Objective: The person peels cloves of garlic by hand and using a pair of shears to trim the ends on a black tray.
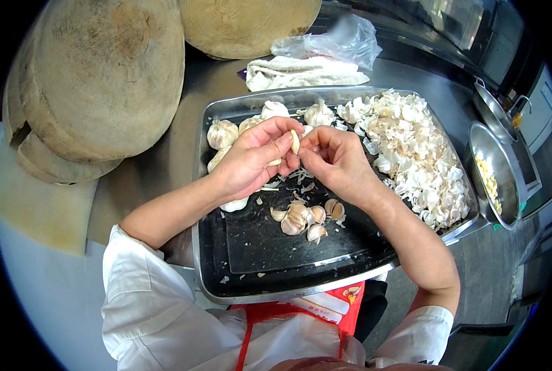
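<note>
Between the thumb and fingers of my left hand (pixel 263 155) is a pale garlic clove (pixel 295 142), held upright above the black tray (pixel 266 257). Another pale clove (pixel 274 163) shows lower in the same hand. My right hand (pixel 338 160) is close against the clove's right side, thumb and fingertips drawn together; whether they pinch a bit of skin is hidden. Below the hands, unpeeled garlic cloves (pixel 296 218) lie loose on the tray. Whole garlic bulbs (pixel 222 134) sit along its left and far sides, partly behind my left hand.
A heap of garlic skins (pixel 419 157) fills the tray's right side. Beyond its right rim stands a steel bowl (pixel 508 171) holding peeled cloves (pixel 488 178). A white towel (pixel 303 74) and a plastic bag (pixel 350 44) lie behind. Thick round wooden chopping blocks (pixel 113 79) stand at left.
</note>
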`<state>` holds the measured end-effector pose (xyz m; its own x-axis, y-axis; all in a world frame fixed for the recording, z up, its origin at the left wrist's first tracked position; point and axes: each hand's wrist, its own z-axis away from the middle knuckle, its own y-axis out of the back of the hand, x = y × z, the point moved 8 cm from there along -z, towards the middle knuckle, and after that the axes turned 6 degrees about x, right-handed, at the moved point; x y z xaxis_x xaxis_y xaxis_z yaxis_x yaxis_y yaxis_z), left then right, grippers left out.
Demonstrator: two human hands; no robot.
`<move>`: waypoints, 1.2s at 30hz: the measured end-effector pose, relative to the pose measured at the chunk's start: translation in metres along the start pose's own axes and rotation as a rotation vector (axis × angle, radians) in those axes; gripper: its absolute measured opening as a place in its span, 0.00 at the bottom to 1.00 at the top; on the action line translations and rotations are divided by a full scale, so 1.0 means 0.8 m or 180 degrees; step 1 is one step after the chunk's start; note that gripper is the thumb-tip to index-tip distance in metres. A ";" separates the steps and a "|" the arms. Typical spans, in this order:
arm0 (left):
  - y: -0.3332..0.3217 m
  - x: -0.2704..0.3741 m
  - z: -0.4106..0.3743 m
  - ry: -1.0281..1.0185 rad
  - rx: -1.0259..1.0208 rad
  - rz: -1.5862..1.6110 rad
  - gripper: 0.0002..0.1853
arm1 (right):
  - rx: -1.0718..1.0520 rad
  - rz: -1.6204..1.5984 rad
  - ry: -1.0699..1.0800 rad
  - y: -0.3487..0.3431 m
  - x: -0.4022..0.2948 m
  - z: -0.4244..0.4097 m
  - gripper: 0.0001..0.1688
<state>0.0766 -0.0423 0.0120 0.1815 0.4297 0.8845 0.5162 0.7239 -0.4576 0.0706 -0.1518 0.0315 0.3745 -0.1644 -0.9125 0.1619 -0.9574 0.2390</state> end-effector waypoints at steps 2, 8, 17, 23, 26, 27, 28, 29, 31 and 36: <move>-0.001 0.002 -0.001 -0.0069 0.0069 -0.0047 0.11 | 0.0050 0.0118 0.0074 0.003 -0.002 0.000 0.07; 0.003 0.005 -0.004 -0.0264 0.0138 -0.0100 0.10 | 0.0162 0.0327 0.0226 0.013 -0.015 -0.002 0.07; 0.013 0.003 -0.008 -0.0223 0.0137 -0.0002 0.11 | 0.0054 0.0514 0.0224 0.009 -0.014 -0.001 0.08; 0.009 0.002 -0.006 0.0010 0.0175 0.0165 0.12 | 0.0237 0.1637 0.0636 0.020 -0.014 -0.007 0.05; 0.011 0.006 -0.011 -0.0042 0.0112 0.0363 0.12 | 0.0399 0.2185 0.0514 0.044 -0.002 -0.016 0.05; 0.016 0.005 -0.013 -0.0064 0.0106 0.0441 0.12 | 0.0393 0.2408 0.0390 0.052 -0.004 -0.019 0.08; 0.018 0.006 -0.014 -0.0109 0.0123 0.0484 0.12 | 0.0484 0.2690 0.0325 0.063 -0.006 -0.022 0.09; 0.018 0.008 -0.014 -0.0153 0.0056 0.0512 0.12 | 0.0572 0.2971 0.0261 0.074 -0.006 -0.024 0.10; 0.018 0.009 -0.014 -0.0135 0.0070 0.0518 0.12 | 0.0690 0.3068 0.0313 0.092 0.001 -0.027 0.08; 0.021 0.007 -0.015 -0.0162 0.0189 0.0262 0.13 | 0.0088 0.3112 0.0104 0.082 0.032 -0.025 0.09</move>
<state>0.0965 -0.0345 0.0103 0.1778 0.5146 0.8388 0.4505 0.7152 -0.5343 0.1086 -0.2138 0.0304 0.3574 -0.8823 -0.3064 -0.2546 -0.4076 0.8770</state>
